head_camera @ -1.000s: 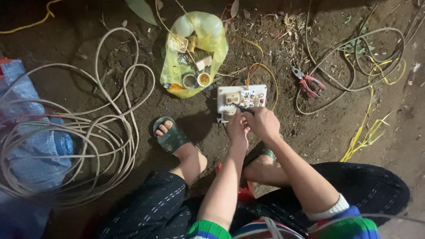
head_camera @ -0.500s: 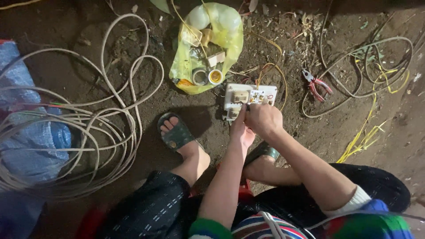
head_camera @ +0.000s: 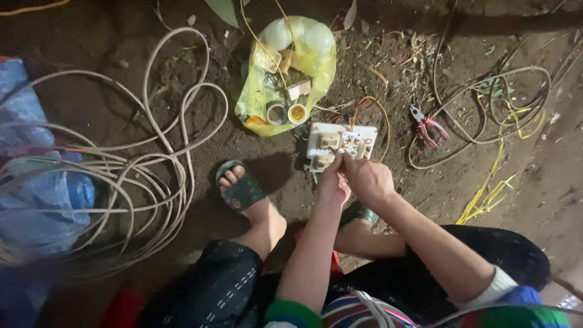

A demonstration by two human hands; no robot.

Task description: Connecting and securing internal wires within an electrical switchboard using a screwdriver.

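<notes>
Switchboard (head_camera: 340, 146) white, back up, terminals and wires exposed; left hand (head_camera: 333, 185) pinches its lower edge, right hand (head_camera: 367, 177) fingers closed at terminals. Yellow plastic bag (head_camera: 258, 97) holds tape rolls (head_camera: 286, 113).

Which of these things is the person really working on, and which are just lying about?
In hand: white switch board, touched by left hand and right hand.

Lying about: red-handled pliers, yellow plastic bag, tape rolls, coiled white cable, yellow wire.
</notes>
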